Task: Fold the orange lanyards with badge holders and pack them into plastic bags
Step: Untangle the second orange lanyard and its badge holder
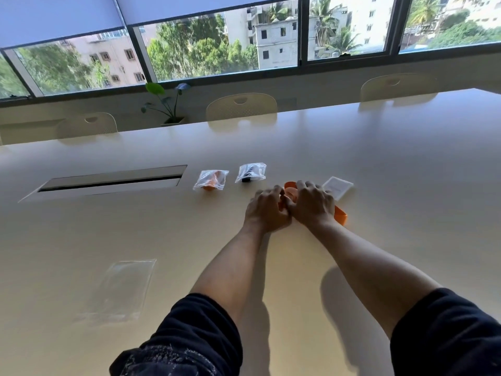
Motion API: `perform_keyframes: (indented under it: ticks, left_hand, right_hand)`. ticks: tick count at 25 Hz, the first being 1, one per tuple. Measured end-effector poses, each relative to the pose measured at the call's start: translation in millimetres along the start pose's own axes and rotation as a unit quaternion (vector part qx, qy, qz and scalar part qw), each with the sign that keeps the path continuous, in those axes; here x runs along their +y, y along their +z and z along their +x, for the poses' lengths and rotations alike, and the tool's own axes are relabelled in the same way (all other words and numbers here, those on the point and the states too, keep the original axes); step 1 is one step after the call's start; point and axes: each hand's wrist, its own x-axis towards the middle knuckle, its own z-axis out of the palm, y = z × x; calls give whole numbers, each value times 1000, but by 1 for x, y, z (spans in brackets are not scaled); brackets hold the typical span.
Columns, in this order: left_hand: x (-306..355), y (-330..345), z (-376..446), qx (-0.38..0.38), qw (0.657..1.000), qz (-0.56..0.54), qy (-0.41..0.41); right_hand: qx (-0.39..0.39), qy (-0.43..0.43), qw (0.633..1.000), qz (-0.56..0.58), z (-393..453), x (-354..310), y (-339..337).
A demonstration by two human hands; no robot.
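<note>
Both hands are working together mid-table: left hand (267, 210) and right hand (311, 203) are curling fingers around the orange lanyard (340, 214), probably bunching it small enough to bag. One loop is sticking out right of the wrist. An empty bag (122, 289) is lying near-left, ready; two packed bags (211, 180) (250, 172) are sitting farther off, out of the way.

Orange lanyard (341, 214), cream table (379, 164)
</note>
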Motion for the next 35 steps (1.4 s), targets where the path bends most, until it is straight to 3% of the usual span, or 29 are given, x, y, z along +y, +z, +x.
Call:
perform_keyframes:
  ticks: [6, 10, 15, 20, 23, 28, 31, 33, 35]
  left_hand:
    - [-1, -8, -1, -38, 999, 25, 12]
    - [5, -14, -6, -30, 994, 85, 65]
    - [2, -18, -7, -29, 982, 140, 121]
    - [1, -26, -6, 53, 969, 165, 178]
    - [2, -34, -2, 139, 972, 124, 141]
    - [10, -47, 8, 254, 965, 2, 59]
    - [16, -50, 17, 272, 960, -67, -11]
    - [21, -51, 22, 277, 956, -91, -35]
    - [24, -52, 26, 276, 956, -93, -32]
  right_hand:
    - [-11, -30, 998, 45, 0, 8, -4]
    - [-50, -44, 992, 103, 1, 14, -10]
    - [37, -52, 980, 186, 7, 13, -9]
    - [68, -54, 958, 274, 18, 7, -16]
    - [83, -33, 941, 328, 23, 2, -18]
    - [-64, -59, 896, 436, 19, 6, -17]
    - [-136, -85, 862, 480, 13, 12, -10]
    - [-180, -123, 867, 449, 10, 16, -6]
    - [-201, -181, 896, 352, 8, 19, -2]
